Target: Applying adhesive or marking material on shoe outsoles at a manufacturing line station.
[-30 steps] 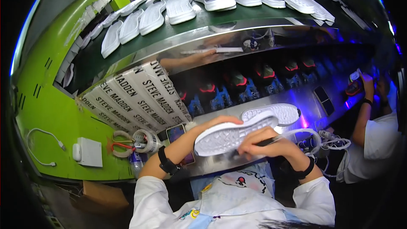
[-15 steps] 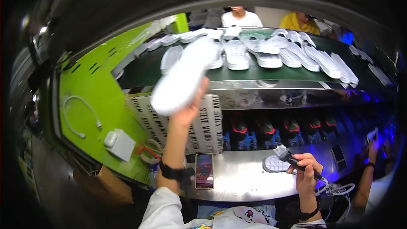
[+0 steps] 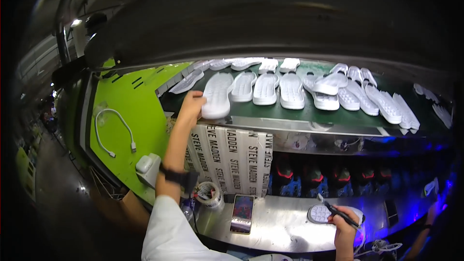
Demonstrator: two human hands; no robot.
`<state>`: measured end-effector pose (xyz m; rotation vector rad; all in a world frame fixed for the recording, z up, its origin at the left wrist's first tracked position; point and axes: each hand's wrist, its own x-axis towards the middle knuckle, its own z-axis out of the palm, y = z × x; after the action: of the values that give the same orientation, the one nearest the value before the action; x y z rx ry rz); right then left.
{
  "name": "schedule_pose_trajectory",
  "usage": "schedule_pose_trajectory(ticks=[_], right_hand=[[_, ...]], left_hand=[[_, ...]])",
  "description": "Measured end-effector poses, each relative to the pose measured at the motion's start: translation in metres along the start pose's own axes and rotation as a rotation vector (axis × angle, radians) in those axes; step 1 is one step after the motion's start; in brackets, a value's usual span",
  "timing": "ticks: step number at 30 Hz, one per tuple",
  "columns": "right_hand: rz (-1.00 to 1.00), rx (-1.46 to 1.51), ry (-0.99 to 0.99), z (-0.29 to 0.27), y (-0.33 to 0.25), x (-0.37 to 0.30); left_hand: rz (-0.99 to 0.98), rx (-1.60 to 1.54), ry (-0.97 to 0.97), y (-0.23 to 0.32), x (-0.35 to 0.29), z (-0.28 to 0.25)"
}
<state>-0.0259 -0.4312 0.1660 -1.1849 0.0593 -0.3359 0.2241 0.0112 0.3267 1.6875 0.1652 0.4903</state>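
At the near left of the green conveyor belt [image 3: 188, 104], my left hand [image 3: 194, 102] grips the edge of a white shoe sole [image 3: 217, 92]. That sole stands beside a row of other white soles [image 3: 266, 88], each with a hollow, ribbed upper face. My right hand [image 3: 344, 218] is closed round a black-handled brush [image 3: 337, 211] with a pale head, held above the steel ledge. Beneath the brush lies another sole [image 3: 319, 214] with a grid of squares on its face; part of it is covered by my right hand.
A phone [image 3: 242, 214] with a lit screen and a tape roll [image 3: 211, 194] rest on the steel ledge [image 3: 285, 229]. On the green panel at left are a white cable [image 3: 116, 110] and a white box [image 3: 149, 170]. Another person's arm [image 3: 423, 234] reaches in at right.
My left hand has carried the white sole away from me and down to the belt's near left. The brush stays in my right hand over the lower sole. The whole view has shifted.
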Motion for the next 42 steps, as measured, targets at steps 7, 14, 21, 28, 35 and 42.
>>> schedule_pose_trajectory(ticks=[7,14,21,28,35,42], right_hand=[[-0.007,0.042,-0.463,0.042,0.005,-0.006],[-0.686,-0.583,-0.449,0.052,0.056,-0.005],[-0.46,-0.594,-0.561,0.046,0.056,-0.022],[0.191,-0.475,-0.841,0.032,0.038,-0.005],[-0.212,-0.772,-1.071,0.028,0.013,0.019],[0.033,-0.479,-0.731,-0.018,-0.008,0.025]], left_hand=[[-0.664,-1.308,-0.905,-0.098,-0.236,0.059],[-0.744,-1.247,-0.887,-0.218,-0.302,0.174],[-0.853,-1.313,-1.057,-0.209,-0.287,0.192],[-1.148,-1.018,-1.246,-0.171,-0.256,0.178],[-1.174,-0.196,-1.747,-0.166,-0.244,0.209],[-1.158,-0.609,-1.465,-0.168,-0.252,0.191]])
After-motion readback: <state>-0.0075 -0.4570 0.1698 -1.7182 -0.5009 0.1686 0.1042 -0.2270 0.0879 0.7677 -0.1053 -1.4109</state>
